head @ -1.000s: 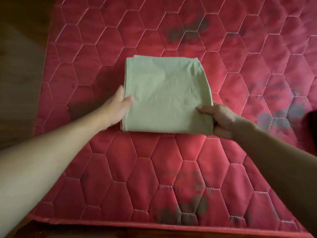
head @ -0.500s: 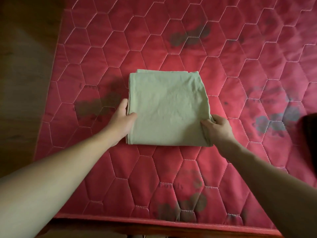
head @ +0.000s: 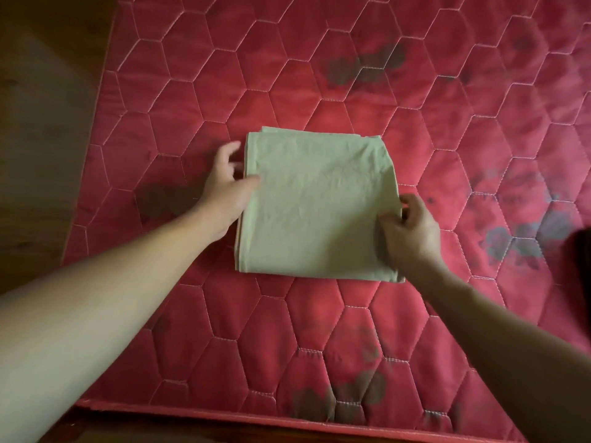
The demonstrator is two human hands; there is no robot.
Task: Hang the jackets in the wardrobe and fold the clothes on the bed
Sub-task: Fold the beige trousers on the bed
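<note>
A pale green garment (head: 315, 206) lies folded into a neat rectangle in the middle of the red quilted bed (head: 319, 330). My left hand (head: 225, 183) is at its left edge: the thumb lies on top of the cloth and the fingers spread loosely beside the edge. My right hand (head: 407, 231) is at the right edge, with thumb and fingers pinching the cloth's border near the front right corner. The garment rests flat on the bed.
The bed's front edge (head: 224, 414) runs along the bottom of the view, with wooden floor (head: 41, 129) to the left. A dark object (head: 580, 260) shows at the far right edge. Grey printed patches mark the quilt.
The folded garment has been set down nearer the bed's middle. My left hand has slid up the left edge and loosened its fingers; my right hand still pinches the right edge.
</note>
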